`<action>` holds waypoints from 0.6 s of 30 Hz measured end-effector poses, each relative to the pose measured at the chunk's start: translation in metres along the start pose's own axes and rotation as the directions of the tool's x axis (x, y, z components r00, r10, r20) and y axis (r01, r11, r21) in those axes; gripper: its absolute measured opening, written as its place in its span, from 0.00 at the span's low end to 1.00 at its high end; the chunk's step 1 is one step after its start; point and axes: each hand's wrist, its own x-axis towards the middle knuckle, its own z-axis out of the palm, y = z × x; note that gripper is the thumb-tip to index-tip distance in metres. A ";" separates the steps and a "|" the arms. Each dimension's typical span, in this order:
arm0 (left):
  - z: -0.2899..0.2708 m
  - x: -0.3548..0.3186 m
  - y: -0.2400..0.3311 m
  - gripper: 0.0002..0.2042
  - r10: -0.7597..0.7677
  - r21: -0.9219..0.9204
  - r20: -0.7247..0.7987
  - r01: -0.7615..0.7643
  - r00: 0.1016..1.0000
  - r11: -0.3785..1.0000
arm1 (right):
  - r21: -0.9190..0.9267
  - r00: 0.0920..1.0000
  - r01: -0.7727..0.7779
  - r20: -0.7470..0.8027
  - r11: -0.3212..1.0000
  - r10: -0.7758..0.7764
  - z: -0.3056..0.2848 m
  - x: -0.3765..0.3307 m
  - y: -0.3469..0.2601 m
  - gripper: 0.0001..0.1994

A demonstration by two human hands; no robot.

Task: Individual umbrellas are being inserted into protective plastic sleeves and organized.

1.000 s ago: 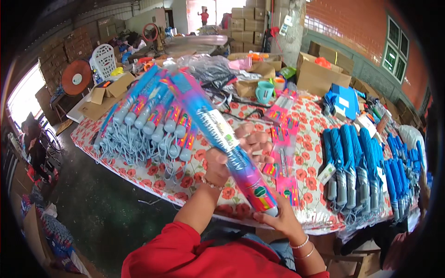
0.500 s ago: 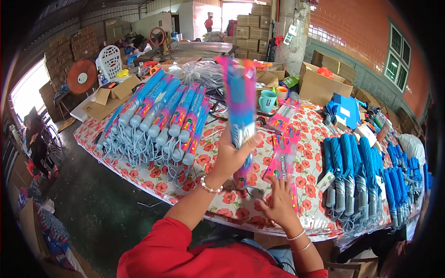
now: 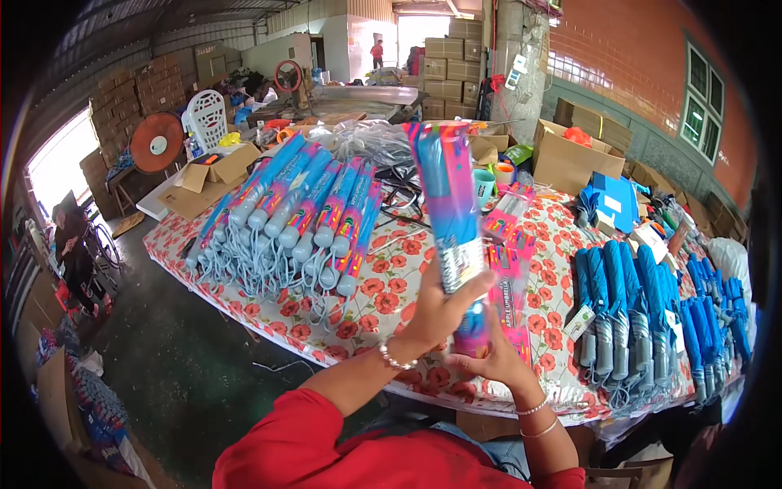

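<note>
Held thing: a folded umbrella in a pink-and-blue sleeve [image 3: 446, 204] stood nearly upright over the near edge of the tabletop [image 3: 366, 314], top leaning slightly away and to the left.
Long axis: it ran from the handle end low by the hands up to the tip above the far rows.
Left hand [image 3: 440, 306]: its grip was closed round the lower part of the shaft, thumb across the front.
Right hand [image 3: 493, 359]: it cupped the bottom end from below, fingers curled on the umbrella; it was the nearer hand to the handle end.
Neighbours: a row of sleeved umbrellas [image 3: 301, 212] lay toward the left edge, blue umbrellas [image 3: 635, 310] toward the right edge.
Hidden: the handle itself was covered by both hands; the right palm could not be made out.
</note>
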 end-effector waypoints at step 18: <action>0.054 0.043 0.007 0.39 -0.091 -0.325 0.344 0.209 0.935 0.922 | 0.426 0.832 -0.308 -0.313 0.851 0.458 -0.028 -0.045 -0.042 0.08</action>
